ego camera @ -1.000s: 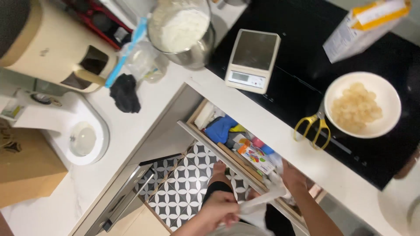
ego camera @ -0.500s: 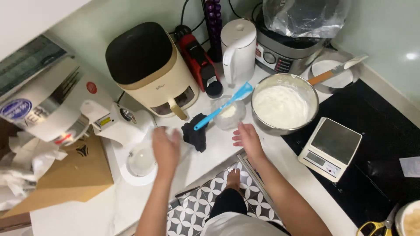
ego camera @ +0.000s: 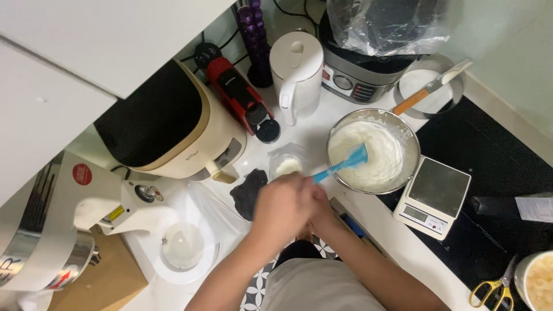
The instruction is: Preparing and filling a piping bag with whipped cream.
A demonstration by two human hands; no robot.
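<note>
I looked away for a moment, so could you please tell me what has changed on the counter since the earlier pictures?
Half a second ago both hands were spread apart and empty, and the blue silicone spatula rested in the small clear cup. Now the left hand and right hand are together, holding the spatula, whose blade has moved right into the round metal bowl of white cream. The grey digital scale and white kettle stayed put.

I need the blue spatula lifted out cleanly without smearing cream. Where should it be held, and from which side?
Probably by the bare handle end of the blue spatula, approached from the counter edge, lower left of the metal bowl. Its blade lies in the white cream, and the handle slopes out over the rim toward the hands, which cover its end.
</note>
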